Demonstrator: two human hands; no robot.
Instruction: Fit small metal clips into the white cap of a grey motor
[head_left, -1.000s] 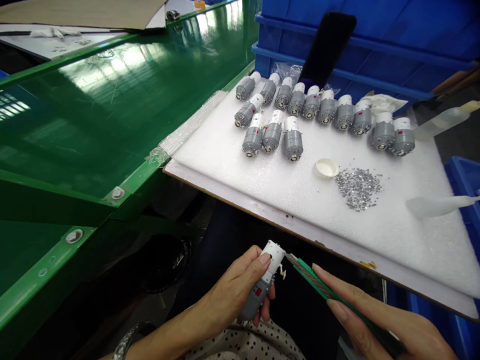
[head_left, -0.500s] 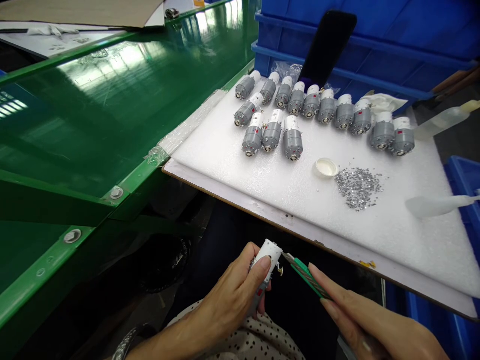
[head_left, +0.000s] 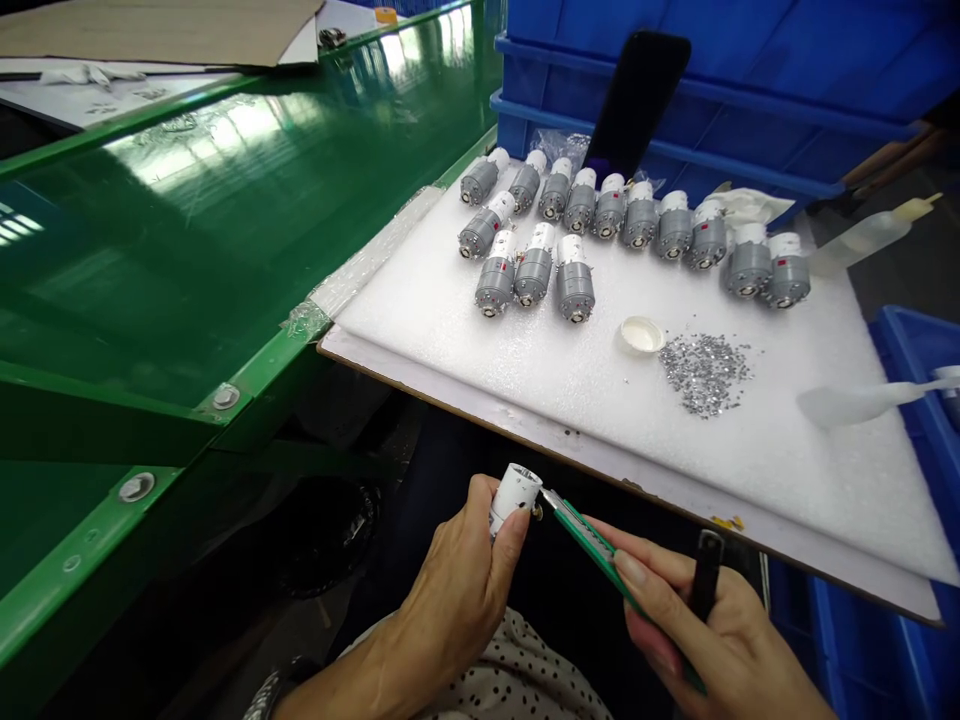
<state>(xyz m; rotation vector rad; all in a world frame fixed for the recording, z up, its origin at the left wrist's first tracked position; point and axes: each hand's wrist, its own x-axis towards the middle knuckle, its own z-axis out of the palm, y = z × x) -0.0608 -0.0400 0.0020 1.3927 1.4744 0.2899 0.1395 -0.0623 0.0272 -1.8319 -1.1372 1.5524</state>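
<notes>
- Motor with a white end cap sits clenched in the left hand, its cap poking out just above the left fingers and its grey body buried in the palm!
- Those left fingers wrap tight, a solid hold that keeps the cap steady and facing the blade.
- Right hand comes in with a green utility knife, its fingers firmly grasping the handle, and the blade tip lands right by the cap, just past the left fingertips.
- Nice control here: both hands are close together, and the short reach to the tip looks steady.
- A small brass-coloured bit shows beside the cap; the fine detail is too small to call.
- A black handle stands up behind the right fingers.
- Well above the fingers, on a white foam sheet, grey motors line up in rows, with a small white cap and silver flakes just below them.
</notes>
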